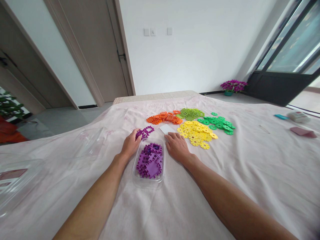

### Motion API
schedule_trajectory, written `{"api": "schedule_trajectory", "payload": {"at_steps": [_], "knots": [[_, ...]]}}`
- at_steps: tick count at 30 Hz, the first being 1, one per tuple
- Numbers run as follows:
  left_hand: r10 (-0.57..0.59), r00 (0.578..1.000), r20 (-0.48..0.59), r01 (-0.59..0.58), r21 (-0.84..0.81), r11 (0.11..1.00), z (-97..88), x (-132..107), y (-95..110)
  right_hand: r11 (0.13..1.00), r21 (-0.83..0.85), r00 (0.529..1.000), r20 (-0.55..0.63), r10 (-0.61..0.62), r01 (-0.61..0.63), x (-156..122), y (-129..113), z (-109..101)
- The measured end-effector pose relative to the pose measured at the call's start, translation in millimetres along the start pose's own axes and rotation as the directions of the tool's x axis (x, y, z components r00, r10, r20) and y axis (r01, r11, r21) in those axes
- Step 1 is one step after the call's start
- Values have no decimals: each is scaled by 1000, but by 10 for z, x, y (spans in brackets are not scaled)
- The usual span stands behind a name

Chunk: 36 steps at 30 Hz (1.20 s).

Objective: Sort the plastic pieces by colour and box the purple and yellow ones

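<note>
A clear plastic container (136,160) lies on the pale sheet between my hands, filled with several purple snap pieces (150,159). My left hand (130,144) sits at its far left corner, fingers closed on a few purple pieces (145,132) just beyond the rim. My right hand (177,146) rests palm down on the sheet right of the container, fingers stretched toward a small white card (166,129). It holds nothing.
Beyond the hands lie piles of orange (163,118), light green (191,113), green (220,122) and yellow (196,132) pieces. Clear lids or trays (17,181) sit at the left. Small items (298,116) lie at the right edge. A door and window stand behind.
</note>
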<state>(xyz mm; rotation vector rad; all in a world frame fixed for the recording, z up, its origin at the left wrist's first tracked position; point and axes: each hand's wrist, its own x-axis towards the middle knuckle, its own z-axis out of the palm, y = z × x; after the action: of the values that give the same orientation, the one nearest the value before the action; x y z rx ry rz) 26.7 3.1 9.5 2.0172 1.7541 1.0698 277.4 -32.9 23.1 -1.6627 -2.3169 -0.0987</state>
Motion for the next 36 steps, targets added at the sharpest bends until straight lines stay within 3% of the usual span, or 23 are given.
{"api": "schedule_trajectory", "payload": {"at_steps": [5, 13, 18, 21, 26, 31, 36], "knots": [[-61, 998, 13, 62, -93, 994, 20, 35, -30, 1000, 6, 1000, -21, -9, 9, 1, 6, 18], [-60, 996, 70, 80, -333, 940, 35, 69, -41, 1000, 1, 1000, -26, -7, 7, -2, 3, 17], [-78, 981, 175, 145, -416, 898, 0, 57, 60, 1000, 2, 999, -41, -13, 13, -1, 17, 35], [-82, 979, 185, 149, -388, 910, -76, 50, 173, 1000, 3, 999, -36, -16, 17, 3, 24, 44], [-86, 996, 8, 83, -378, 922, -304, 8, 459, 1000, 7, 999, -41, -24, 24, 7, 32, 47], [9, 995, 104, 33, -393, 919, -432, -109, 776, 1000, 14, 999, -48, -25, 26, -2, 35, 47], [7, 982, 190, 29, -185, 982, -347, -211, 883, 1000, 8, 999, -44, -20, 20, -11, 32, 44]]}}
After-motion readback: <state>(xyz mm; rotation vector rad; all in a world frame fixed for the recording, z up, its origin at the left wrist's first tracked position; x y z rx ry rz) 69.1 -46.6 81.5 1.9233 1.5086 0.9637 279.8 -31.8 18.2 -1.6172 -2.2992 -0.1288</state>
